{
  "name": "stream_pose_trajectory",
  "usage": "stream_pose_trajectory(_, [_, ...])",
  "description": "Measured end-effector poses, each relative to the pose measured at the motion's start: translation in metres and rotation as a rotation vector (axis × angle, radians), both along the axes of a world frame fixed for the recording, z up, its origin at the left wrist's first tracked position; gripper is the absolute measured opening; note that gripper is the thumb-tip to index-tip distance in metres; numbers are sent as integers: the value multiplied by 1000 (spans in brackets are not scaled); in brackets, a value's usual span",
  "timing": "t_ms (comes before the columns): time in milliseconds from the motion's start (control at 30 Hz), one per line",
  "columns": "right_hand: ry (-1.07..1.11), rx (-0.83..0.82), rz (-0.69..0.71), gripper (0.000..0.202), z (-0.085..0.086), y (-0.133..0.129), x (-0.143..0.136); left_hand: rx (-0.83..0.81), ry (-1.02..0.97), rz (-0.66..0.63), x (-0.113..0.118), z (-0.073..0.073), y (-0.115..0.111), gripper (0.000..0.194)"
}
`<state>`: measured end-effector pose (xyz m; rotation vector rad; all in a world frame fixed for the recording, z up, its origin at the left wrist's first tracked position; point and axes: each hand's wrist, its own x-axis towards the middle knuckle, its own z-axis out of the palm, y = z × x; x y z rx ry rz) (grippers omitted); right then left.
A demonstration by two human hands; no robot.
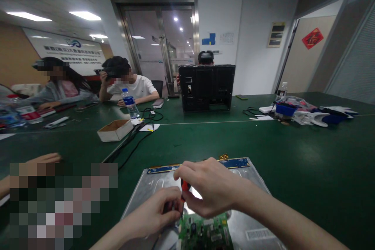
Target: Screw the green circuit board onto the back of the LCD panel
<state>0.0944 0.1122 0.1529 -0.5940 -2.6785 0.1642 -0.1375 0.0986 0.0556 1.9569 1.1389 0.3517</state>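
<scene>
My right hand (pixel 209 187) is closed around the handle of a screwdriver (pixel 184 184), orange-red with black, pointing downward. Close to its lower end, my left hand (pixel 165 208) has its fingers pinched together at the thin shaft. The tip is hidden by my fingers. Beneath both hands lies a flat silver metal panel (pixel 258 218), with a green circuit board (pixel 205 232) at its near part. A narrow blue circuit strip (pixel 238 163) runs along the panel's far edge.
An open cardboard box (pixel 115 131), black cables (pixel 133 150) and a water bottle (pixel 130 103) stand to the left. A black monitor housing (pixel 206 88) stands upright across the table. Gloves and bags (pixel 310 114) lie right. Several people sit around; another person's hand (pixel 43 160) is at left.
</scene>
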Motion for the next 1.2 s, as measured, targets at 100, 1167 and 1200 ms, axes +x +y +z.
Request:
stream_pose_trajectory(100, [-29,-22,-22,27,2,-2,0,25,10,18,2,2,-2,11])
stream_pose_trajectory(1167, [-72,-78,10,14,-2,4,9,24,-7,-69,2,3,3,8])
stream_pose_trajectory(1200, [-72,-73,11,13,-1,3,10,26,-8,-74,2,3,3,9])
